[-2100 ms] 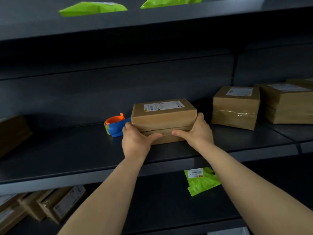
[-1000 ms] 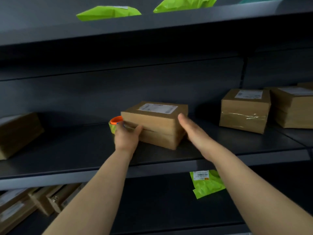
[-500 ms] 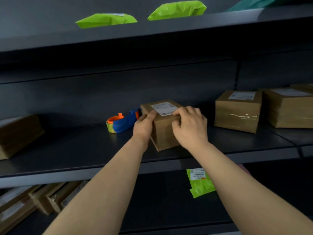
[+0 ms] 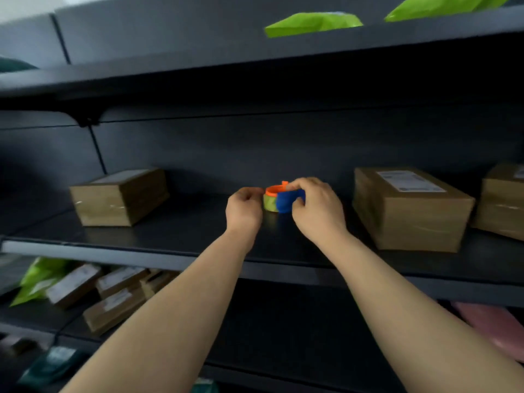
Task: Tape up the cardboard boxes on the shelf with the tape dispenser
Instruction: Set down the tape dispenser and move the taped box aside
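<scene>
The tape dispenser point(image 4: 283, 200) sits on the middle shelf point(image 4: 141, 254), about halfway along it and towards the far wall, in the gap between two cardboard boxes. It has a blue body, an orange rim and a yellow-green roll. The right hand point(image 4: 315, 209) grips it from the right side, with the fingers curled over the top of the blue body and the thumb tucked low against it. The left hand point(image 4: 244, 209) is drawn up just beside the roll's left edge with its fingers curled in (motion blur hides whether they pinch the roll or only touch it).

The left box point(image 4: 119, 197) stands well apart from the hands. The labelled box point(image 4: 408, 209) on the right stands nearer to them, with clear tape showing on its front, and touches neither hand. A third box point(image 4: 505, 200) sits just beyond it at the right edge of view.

On the upper shelf lie two green mailers point(image 4: 312, 22). The lower shelf holds several flat labelled boxes point(image 4: 113, 293), another green mailer point(image 4: 37, 279) and a pink parcel point(image 4: 499, 327).
</scene>
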